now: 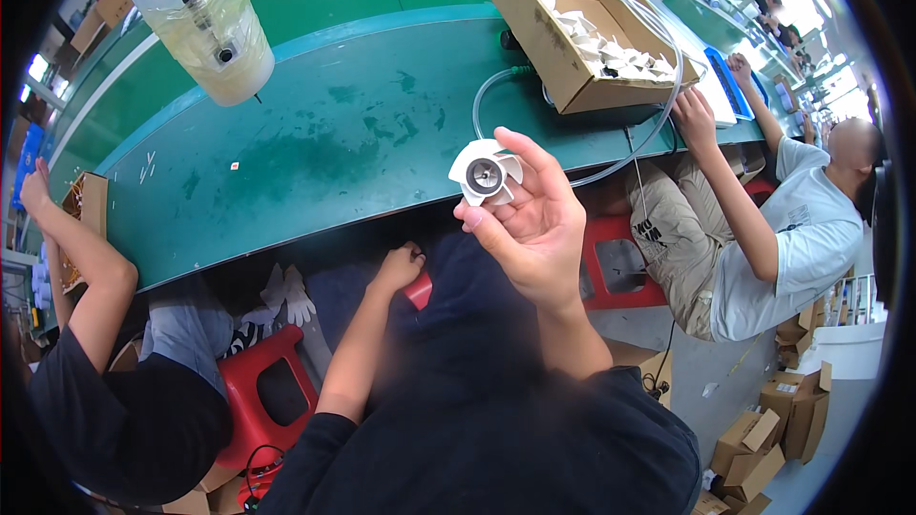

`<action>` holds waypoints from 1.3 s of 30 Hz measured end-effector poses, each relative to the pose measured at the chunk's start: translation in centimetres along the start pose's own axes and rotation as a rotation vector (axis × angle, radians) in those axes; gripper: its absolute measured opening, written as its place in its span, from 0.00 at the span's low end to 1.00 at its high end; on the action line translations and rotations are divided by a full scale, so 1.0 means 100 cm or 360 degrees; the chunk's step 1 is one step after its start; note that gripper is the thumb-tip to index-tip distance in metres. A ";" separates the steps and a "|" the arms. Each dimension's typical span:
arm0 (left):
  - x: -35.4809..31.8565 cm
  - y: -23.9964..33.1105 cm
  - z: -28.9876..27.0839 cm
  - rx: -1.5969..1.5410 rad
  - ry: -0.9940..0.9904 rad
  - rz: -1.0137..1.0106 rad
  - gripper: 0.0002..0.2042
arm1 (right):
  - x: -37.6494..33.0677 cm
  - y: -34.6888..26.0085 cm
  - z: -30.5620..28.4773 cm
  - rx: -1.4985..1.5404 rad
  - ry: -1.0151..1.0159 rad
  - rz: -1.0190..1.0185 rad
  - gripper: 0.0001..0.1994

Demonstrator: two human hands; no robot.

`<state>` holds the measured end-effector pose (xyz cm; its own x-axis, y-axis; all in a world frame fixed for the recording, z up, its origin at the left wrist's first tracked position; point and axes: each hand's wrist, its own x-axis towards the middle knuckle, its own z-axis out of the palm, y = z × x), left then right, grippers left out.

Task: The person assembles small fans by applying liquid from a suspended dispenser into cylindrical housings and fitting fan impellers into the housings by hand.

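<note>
My right hand (534, 215) is raised above the near edge of the green table (315, 162). Its thumb and fingers pinch a small white fan wheel (484, 174) by the blades, with the dark and metallic round hub facing up. Low over my lap, my left hand (399, 268) is curled closed around something small and dark that I cannot make out. Just below that hand shows a red piece (418, 292); whether the hand touches it is unclear.
A cardboard box (601, 76) of white fan wheels stands tilted at the back right, with clear tubes (658, 14) looping past it. Upper left hangs a plastic-wrapped container (215, 48) with a cable. Co-workers sit on both sides, near red stools (267, 391).
</note>
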<state>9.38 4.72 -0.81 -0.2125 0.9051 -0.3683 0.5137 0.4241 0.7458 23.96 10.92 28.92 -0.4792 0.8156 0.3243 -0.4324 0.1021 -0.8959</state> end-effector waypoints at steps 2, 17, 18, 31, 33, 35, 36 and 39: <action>0.001 -0.001 0.001 -0.0011 0.0001 -0.0013 0.14 | 0.000 0.001 0.000 -0.0090 0.0016 -0.0077 0.29; -0.001 0.002 -0.002 0.0010 -0.0016 0.0008 0.14 | 0.004 -0.004 -0.015 0.0537 -0.0159 0.0325 0.26; -0.001 0.002 -0.003 0.0025 -0.0011 0.0018 0.14 | 0.006 -0.002 -0.019 0.0538 -0.0160 0.0323 0.26; -0.002 0.002 -0.003 0.0060 0.0000 -0.0004 0.13 | 0.013 0.014 -0.030 0.2087 -0.0217 0.0885 0.30; -0.002 0.002 -0.003 0.0066 -0.0005 -0.0006 0.13 | 0.012 0.013 -0.030 0.2076 -0.0183 0.0909 0.30; -0.001 0.002 -0.002 0.0069 -0.0008 -0.0007 0.13 | 0.012 0.011 -0.029 0.2055 -0.0172 0.0894 0.30; -0.001 0.002 -0.002 0.0070 -0.0008 -0.0008 0.13 | 0.012 0.010 -0.028 0.2035 -0.0162 0.0879 0.31; -0.001 0.002 -0.002 0.0073 -0.0006 -0.0009 0.13 | 0.013 0.010 -0.028 0.2026 -0.0162 0.0874 0.31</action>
<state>9.36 4.69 -0.50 -0.2126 0.9024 -0.3748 0.5501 0.4275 0.7174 25.09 13.64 27.61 -0.8418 0.5314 0.0945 -0.5367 -0.8427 -0.0426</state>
